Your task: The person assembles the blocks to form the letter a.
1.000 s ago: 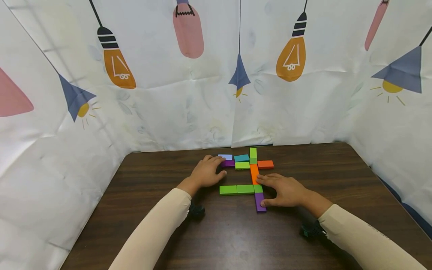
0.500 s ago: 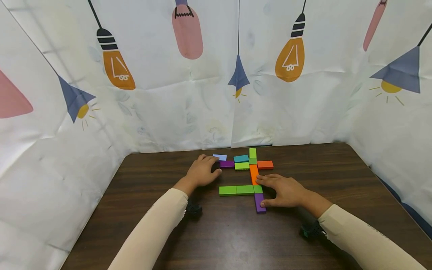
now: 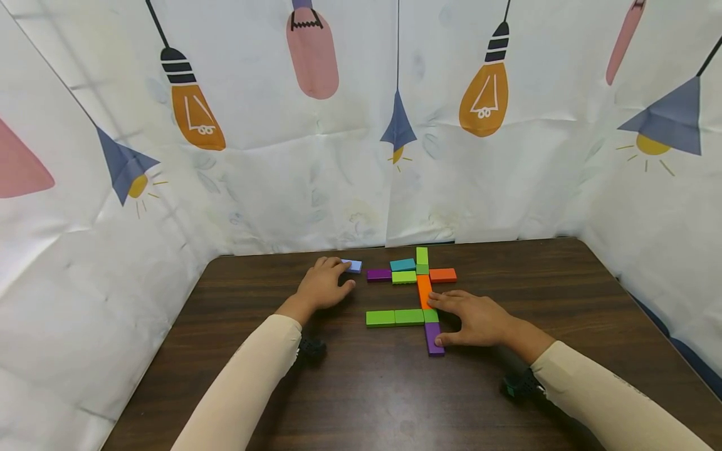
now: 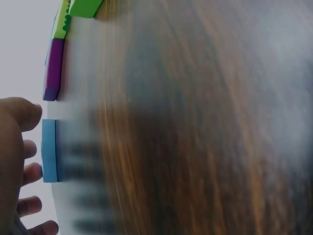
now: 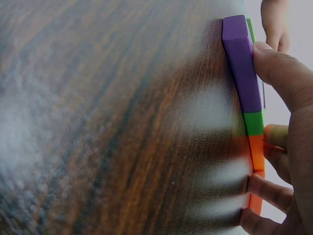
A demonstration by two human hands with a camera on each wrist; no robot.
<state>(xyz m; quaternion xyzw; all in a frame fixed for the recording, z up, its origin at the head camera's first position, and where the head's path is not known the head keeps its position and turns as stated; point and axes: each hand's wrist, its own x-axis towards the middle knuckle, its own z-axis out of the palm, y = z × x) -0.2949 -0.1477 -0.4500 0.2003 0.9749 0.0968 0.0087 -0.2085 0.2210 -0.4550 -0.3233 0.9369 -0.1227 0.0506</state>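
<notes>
Screened-off work spot; can't tell if home, lab or office. White cloth [image 3: 338, 188] w/ lamp pics [image 3: 398, 119] & bulb pics [image 3: 484, 100] runs past the far edge & both side edges of the counter [image 3: 361, 394], filling the bkgd. Top's dk brown wood-grain, far corners rounded.

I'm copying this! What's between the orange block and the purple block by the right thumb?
A short green block; the head and right wrist views show it.
</notes>
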